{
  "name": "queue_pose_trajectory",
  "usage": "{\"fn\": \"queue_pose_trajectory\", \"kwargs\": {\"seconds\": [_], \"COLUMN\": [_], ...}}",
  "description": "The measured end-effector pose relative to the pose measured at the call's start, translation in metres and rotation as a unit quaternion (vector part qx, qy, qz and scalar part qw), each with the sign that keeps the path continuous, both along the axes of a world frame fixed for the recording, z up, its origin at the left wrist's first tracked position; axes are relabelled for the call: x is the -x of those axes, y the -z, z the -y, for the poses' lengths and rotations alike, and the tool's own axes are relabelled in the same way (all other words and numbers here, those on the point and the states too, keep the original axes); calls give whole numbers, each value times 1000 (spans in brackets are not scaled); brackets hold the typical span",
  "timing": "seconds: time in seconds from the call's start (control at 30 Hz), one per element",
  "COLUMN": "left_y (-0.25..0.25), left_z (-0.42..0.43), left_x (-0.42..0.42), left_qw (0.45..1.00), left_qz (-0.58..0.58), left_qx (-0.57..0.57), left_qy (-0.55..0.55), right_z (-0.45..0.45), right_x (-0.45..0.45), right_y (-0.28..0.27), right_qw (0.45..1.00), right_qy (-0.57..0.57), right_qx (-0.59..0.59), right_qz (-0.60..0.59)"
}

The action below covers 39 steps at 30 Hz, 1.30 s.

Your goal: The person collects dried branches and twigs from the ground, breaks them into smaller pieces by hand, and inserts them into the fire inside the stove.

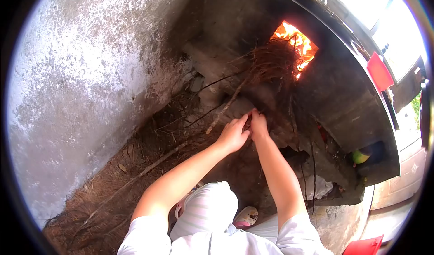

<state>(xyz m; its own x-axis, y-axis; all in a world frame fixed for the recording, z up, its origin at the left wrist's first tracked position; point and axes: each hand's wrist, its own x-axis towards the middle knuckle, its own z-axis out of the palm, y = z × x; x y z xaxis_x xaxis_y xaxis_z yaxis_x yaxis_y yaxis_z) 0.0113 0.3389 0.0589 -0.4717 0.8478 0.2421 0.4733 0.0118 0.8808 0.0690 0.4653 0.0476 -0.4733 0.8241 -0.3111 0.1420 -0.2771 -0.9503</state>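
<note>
Both of my hands meet in front of me, below the burning opening of a stove. My left hand (pixel 234 133) has its fingers bent inward, close to my right hand (pixel 258 123), whose fingers are pressed together. Whatever lies between them is too small and dark to make out. Beyond the hands, a bundle of dry brown needles and twigs (pixel 271 62) sticks out of the opening, where bright flames (pixel 300 44) burn. A thicker stick (pixel 226 106) slants down from the bundle to just left of my hands.
A rough whitewashed wall (pixel 86 74) stands at the left. Dry needles (pixel 104 205) and a long stick (pixel 135 179) cover the floor beside it. The dark stove front (pixel 348 101) curves along the right, with a red container (pixel 379 71) on its edge. Another red object (pixel 364 247) is at bottom right.
</note>
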Motion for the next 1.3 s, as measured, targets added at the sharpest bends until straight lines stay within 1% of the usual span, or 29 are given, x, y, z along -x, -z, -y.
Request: {"fn": "queue_pose_trajectory", "kwargs": {"seconds": [0.03, 0.07, 0.13, 0.2, 0.27, 0.33, 0.37, 0.43, 0.53, 0.6, 0.7, 0.73, 0.77, 0.83, 0.87, 0.9, 0.93, 0.97, 1.0, 1.03, 1.07, 1.1, 1.13, 1.2, 1.23, 1.27, 1.3], "left_y": [5, 10, -1, 3, 16, 27, 39, 58, 95, 106, 122, 124, 127, 130, 129, 128, 132, 141, 149, 147, 151, 160, 170, 177, 187, 192, 194], "left_z": [10, 23, 62, 98, 132, 163, 180, 212, 256, 277, 302, 308, 314, 323, 328, 334, 338, 344, 358, 363, 366, 370, 374, 381, 390, 394, 404], "left_x": [-2, -2, 2, 9, 15, 21, 23, 22, 21, 18, 14, 12, 10, 2, -1, -4, -9, -13, -20, -24, -26, -23, -23, -19, -19, -16, -16], "left_qw": [998, 998, 994, 997, 999, 998, 995, 979, 961, 952, 946, 944, 941, 940, 942, 943, 940, 947, 949, 941, 930, 884, 874, 839, 840, 819, 796], "left_qz": [-56, -55, -100, -70, -27, 19, 73, 169, 217, 225, 220, 219, 219, 218, 195, 173, 179, 148, 119, 106, 103, 149, 158, 177, 160, 150, 140], "left_qx": [-20, -20, -27, -42, -37, 1, 27, 47, 69, 86, 97, 101, 104, 109, 125, 144, 151, 147, 150, 195, 231, 369, 365, 435, 435, 478, 521], "left_qy": [-14, -15, -19, -12, -29, -54, -69, -103, -156, -191, -217, -226, -236, -238, -242, -245, -249, -245, -250, -254, -266, -246, -279, -275, -283, -281, -275], "right_z": [-4, -8, -29, -47, -57, -56, -54, -29, 12, 27, 40, 44, 42, 45, 50, 55, 58, 61, 61, 55, 48, 38, 35, 2, -33, -68, -62], "right_x": [3, 7, 6, 3, 2, 0, -4, -14, -35, -53, -79, -85, -89, -94, -92, -94, -98, -100, -106, -112, -112, -115, -111, -123, -135, -147, -147], "right_y": [-5, -9, -10, -9, -9, -7, -5, -1, -8, -6, -2, -5, -8, -18, -26, -30, -33, -34, -32, -30, -31, -35, -47, -54, -43, -32, -59], "right_qw": [999, 993, 994, 995, 981, 981, 981, 990, 993, 982, 988, 986, 987, 995, 996, 996, 998, 999, 999, 1000, 998, 996, 993, 969, 864, 675, 659], "right_qy": [6, 52, 51, 50, 106, 100, 96, 68, 68, 64, 52, 48, 45, 22, 53, 50, 34, 13, 9, -5, 37, 41, 53, 35, -63, -67, -72], "right_qx": [37, 88, 84, 83, 85, 84, 84, 81, 42, 68, 60, 87, 87, 69, 56, 60, 45, 34, 23, 20, -18, -47, -83, -208, -456, -688, -665], "right_qz": [-21, -57, -40, -19, -139, -140, -145, -98, -92, -163, -131, -135, -130, -71, -49, -43, -11, 21, 21, 21, 48, 58, 68, 128, 204, 259, 343]}}
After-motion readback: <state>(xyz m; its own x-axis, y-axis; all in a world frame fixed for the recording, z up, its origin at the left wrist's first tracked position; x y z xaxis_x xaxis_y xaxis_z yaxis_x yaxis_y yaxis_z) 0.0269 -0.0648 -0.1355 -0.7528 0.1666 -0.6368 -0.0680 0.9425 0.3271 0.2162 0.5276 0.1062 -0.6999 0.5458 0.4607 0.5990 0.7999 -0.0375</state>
